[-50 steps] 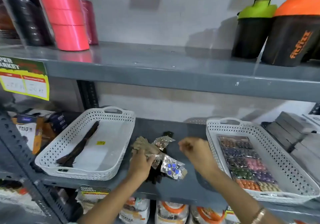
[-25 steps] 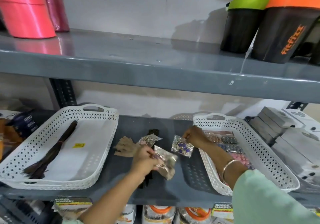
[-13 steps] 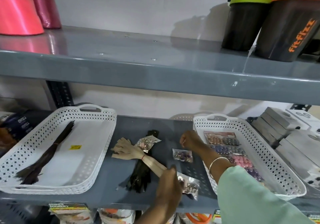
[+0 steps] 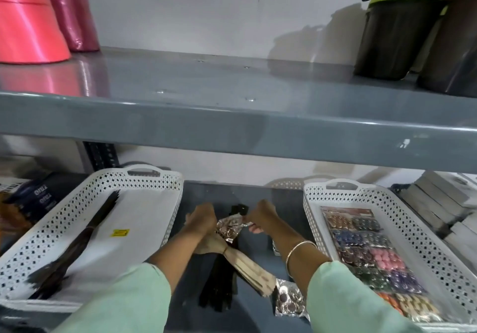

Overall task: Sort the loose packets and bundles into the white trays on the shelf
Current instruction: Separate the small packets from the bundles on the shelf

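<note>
Two white perforated trays stand on the grey shelf. The left tray (image 4: 154, 185) holds a dark bundle (image 4: 77, 245) and a small yellow tag. The right tray (image 4: 312, 203) holds a sheet of coloured packets (image 4: 366, 252). Between them lie a tan bundle (image 4: 247, 265), a black bundle (image 4: 219, 288) and a clear packet (image 4: 290, 300) near the front edge. My right hand (image 4: 260, 216) pinches a shiny packet (image 4: 229, 228). My left hand (image 4: 202, 218) rests on the far end of the tan bundle, its fingers hidden from me.
An upper grey shelf (image 4: 232, 116) overhangs the trays, carrying pink rolls (image 4: 31, 18) at left and shaker bottles (image 4: 397, 28) at right. Grey boxes (image 4: 438, 203) are stacked right of the right tray; dark cartons (image 4: 38, 198) sit left of the left tray.
Both hands have come together over the loose pile in the middle. The right hand has taken hold of a shiny packet; the left moved from the front edge to the tan bundle's far end.
</note>
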Tool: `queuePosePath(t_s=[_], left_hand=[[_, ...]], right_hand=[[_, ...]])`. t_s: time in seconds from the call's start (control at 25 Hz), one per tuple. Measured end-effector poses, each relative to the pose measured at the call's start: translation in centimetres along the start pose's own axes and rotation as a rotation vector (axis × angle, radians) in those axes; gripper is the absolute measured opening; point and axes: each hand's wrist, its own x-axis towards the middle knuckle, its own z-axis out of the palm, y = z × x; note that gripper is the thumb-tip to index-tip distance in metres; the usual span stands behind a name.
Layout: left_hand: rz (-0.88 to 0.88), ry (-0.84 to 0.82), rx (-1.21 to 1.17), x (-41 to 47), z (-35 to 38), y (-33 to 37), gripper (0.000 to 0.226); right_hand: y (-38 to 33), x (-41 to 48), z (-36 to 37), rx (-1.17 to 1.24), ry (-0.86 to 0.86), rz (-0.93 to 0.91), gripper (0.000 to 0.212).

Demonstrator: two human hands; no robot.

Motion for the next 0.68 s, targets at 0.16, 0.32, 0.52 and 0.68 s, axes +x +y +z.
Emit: queuePosePath(t_s=[0.16,0.32,0.52,0.68], left_hand=[[0.026,-0.087,-0.064,1.9,1.1,-0.4,0.021],[0.043,-0.116,-0.247,1.2,0.4,0.0,0.011],[0.031,-0.063,-0.500,1.0,-1.8,1.0,0.018],[-0.042,-0.057,-0.756,0.4,-1.9,3.4,0.007]], right_hand=[[0.3,-0.6,-0.5,0.141,-0.028,0.048,0.013],[1.3,-2.6,-4.9,0.133,-0.010,-0.094,0.030],[3.8,-4.2,-8.3,-0.364,-0.188,-0.011,0.043],[5.8,-3.9,-6.8,-0.533,-0.178,0.055,0.039]])
